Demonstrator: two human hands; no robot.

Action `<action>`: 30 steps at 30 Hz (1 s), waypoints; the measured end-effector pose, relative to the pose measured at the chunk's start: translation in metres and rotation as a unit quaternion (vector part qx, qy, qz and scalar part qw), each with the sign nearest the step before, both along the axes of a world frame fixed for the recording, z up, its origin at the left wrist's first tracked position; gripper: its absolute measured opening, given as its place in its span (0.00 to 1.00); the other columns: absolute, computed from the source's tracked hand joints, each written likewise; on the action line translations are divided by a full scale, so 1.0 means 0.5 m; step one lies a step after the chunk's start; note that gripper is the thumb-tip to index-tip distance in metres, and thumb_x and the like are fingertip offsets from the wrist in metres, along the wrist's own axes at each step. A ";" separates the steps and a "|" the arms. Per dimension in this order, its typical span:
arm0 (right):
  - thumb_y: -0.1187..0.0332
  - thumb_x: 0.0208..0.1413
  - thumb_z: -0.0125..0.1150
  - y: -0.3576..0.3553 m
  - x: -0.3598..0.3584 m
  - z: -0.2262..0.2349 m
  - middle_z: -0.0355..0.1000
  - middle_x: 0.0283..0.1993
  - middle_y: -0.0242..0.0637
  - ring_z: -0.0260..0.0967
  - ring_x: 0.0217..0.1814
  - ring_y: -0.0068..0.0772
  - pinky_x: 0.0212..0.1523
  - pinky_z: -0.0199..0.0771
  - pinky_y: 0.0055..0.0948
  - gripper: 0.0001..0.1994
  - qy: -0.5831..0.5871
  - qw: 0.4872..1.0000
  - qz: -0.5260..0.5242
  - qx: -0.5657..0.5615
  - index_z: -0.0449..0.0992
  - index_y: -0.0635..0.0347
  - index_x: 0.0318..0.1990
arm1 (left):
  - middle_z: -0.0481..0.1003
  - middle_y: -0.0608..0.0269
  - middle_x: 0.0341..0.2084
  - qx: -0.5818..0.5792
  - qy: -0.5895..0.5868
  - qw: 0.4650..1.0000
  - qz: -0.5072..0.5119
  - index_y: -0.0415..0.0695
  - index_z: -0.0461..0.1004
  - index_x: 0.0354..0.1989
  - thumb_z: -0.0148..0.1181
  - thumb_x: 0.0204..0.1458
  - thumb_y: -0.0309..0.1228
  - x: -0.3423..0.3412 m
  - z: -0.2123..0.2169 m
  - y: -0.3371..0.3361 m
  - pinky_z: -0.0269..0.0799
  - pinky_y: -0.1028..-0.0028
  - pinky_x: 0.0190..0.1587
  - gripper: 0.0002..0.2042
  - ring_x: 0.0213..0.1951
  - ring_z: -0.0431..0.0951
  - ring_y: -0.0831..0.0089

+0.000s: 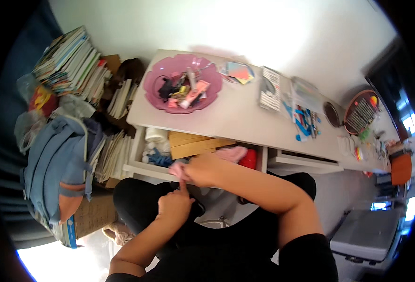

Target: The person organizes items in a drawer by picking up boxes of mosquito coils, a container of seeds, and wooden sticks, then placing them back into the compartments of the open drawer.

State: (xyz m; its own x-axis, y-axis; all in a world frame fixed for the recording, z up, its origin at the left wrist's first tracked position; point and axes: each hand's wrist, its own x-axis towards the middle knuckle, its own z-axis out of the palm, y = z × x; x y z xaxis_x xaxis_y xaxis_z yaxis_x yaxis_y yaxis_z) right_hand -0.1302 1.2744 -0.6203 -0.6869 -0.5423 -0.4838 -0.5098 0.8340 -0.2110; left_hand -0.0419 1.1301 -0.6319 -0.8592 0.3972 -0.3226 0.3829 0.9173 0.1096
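White desk (245, 117), open drawer (193, 145), right hand (205, 170) pinching pink cloth (177, 170), left hand (174, 206) touching.

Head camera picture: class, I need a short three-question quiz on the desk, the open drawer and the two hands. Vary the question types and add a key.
1. True or false: the pink bowl on the desk holds nothing.
2. Which hand reaches the front edge of the open drawer? A) left hand B) right hand
3. Fill in: the right hand's fingers pinch a small ____ item.

Key:
1. False; small items fill it.
2. B; the left hand sits just below, one finger pointing up at the pinch.
3. Pink; what it is cannot be told.
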 end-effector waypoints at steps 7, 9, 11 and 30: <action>0.68 0.46 0.56 0.374 0.193 0.148 0.76 0.33 0.45 0.75 0.38 0.46 0.38 0.73 0.42 0.13 -0.166 0.947 -0.160 0.225 0.76 0.54 0.41 | 0.74 0.58 0.26 0.137 0.078 0.987 -0.038 0.42 0.74 0.36 0.63 0.43 0.45 -0.039 0.044 0.062 0.71 0.66 0.30 0.19 0.32 0.76 0.60; 0.65 0.43 0.60 0.396 0.192 0.124 0.75 0.29 0.45 0.74 0.34 0.46 0.33 0.71 0.45 0.18 0.031 0.959 -0.256 0.120 0.72 0.53 0.46 | 0.73 0.58 0.27 0.240 0.170 0.952 -0.083 0.42 0.74 0.30 0.66 0.39 0.41 -0.038 0.042 0.092 0.70 0.66 0.34 0.16 0.34 0.75 0.60; 0.63 0.41 0.62 0.415 0.173 0.069 0.74 0.27 0.44 0.73 0.31 0.49 0.30 0.71 0.45 0.20 0.129 0.937 -0.320 0.058 0.71 0.54 0.45 | 0.72 0.59 0.27 0.186 0.121 0.965 -0.136 0.43 0.73 0.28 0.67 0.37 0.39 -0.037 0.034 0.119 0.68 0.65 0.37 0.15 0.36 0.73 0.60; 0.63 0.44 0.56 0.406 0.180 0.208 0.73 0.26 0.45 0.71 0.29 0.53 0.31 0.69 0.47 0.08 0.076 0.971 -0.225 -0.007 0.74 0.56 0.30 | 0.71 0.60 0.22 0.215 0.113 0.968 -0.066 0.45 0.69 0.26 0.64 0.43 0.40 -0.076 -0.015 0.154 0.70 0.62 0.27 0.13 0.27 0.75 0.59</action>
